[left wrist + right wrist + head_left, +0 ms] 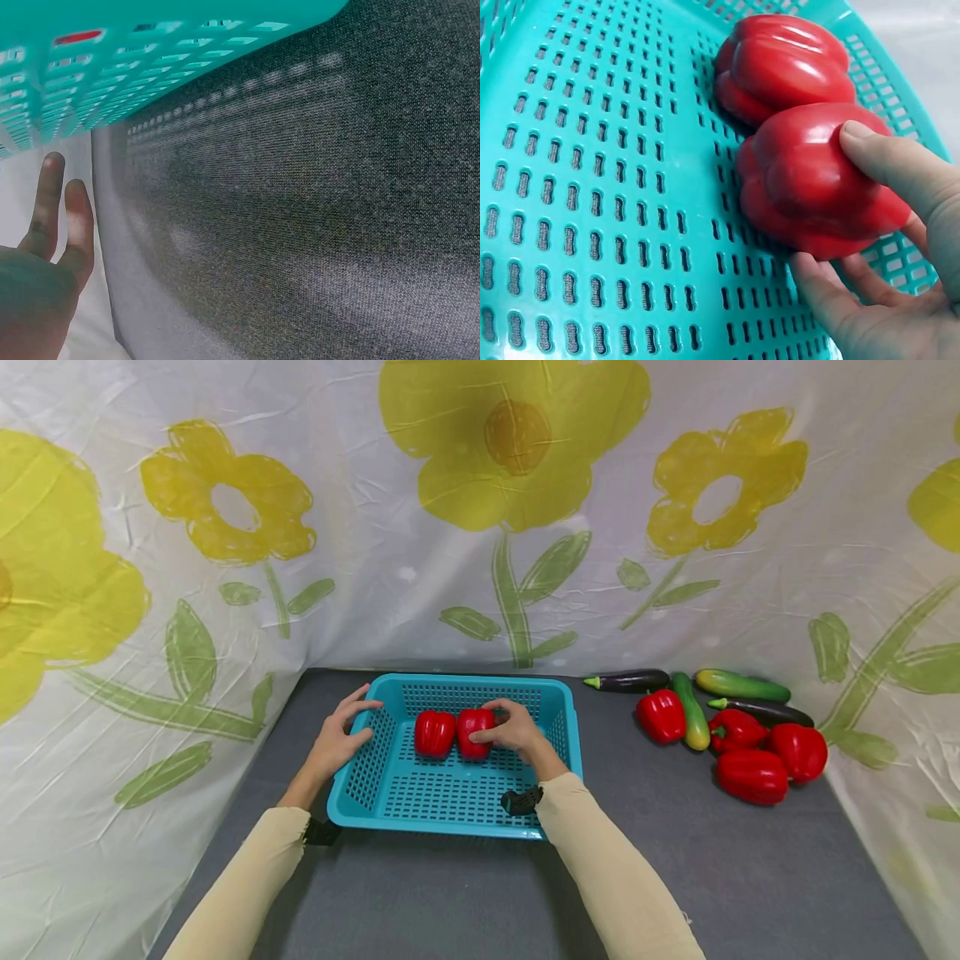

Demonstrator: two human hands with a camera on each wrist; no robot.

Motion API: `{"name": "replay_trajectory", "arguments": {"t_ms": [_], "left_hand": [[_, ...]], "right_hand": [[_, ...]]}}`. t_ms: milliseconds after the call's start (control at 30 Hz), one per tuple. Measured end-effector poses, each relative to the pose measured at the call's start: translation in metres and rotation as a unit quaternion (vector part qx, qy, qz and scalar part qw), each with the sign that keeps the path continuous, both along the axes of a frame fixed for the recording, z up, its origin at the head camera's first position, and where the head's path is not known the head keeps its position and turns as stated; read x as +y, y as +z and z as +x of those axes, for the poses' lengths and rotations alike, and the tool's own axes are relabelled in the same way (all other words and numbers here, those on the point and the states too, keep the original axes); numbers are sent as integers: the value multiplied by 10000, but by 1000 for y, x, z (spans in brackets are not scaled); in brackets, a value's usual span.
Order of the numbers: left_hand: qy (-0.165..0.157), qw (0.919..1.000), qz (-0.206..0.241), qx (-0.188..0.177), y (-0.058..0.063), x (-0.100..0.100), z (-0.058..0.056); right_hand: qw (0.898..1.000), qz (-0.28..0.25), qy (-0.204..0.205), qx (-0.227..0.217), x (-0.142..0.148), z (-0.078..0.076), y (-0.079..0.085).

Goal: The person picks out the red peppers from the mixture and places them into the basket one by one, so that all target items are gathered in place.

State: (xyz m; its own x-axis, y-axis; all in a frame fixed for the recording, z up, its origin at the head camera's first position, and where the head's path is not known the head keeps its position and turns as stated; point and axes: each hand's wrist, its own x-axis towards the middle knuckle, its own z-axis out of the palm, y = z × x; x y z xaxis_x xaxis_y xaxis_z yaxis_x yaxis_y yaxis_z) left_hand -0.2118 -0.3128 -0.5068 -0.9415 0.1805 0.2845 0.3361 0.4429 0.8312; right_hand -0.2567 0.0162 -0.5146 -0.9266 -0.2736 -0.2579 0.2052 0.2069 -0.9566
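Observation:
A blue-green plastic basket (450, 829) with slotted walls stands on the dark table. Inside it, toward the back, two red bell peppers sit side by side. My right hand (513, 732) grips the right-hand bell pepper (474, 732), thumb on one side and fingers round the other, as the right wrist view shows. The other bell pepper (784, 64) lies right against it. At the basket's left rim is my left hand (336, 739), its fingers spread and holding nothing. In the left wrist view, two of its fingers (49, 199) extend beside the basket's outer wall (187, 45).
To the right on the table (637, 843) lie several more red bell peppers (752, 776), two cucumbers (742, 685) and two eggplants (628, 681). A white cloth with yellow flowers (517, 439) hangs behind the table.

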Motion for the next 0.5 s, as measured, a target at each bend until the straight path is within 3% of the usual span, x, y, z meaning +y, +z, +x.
{"name": "replay_trajectory", "arguments": {"t_ms": [167, 500], "left_hand": [[-33, 10000, -2, 45, -9, -5, -5], [-8, 10000, -35, 10, -8, -4, -3]], "right_hand": [[10000, 91, -11, -39, 0, -2, -1], [9980, 100, 530, -343, 14, -2, 17]]}}
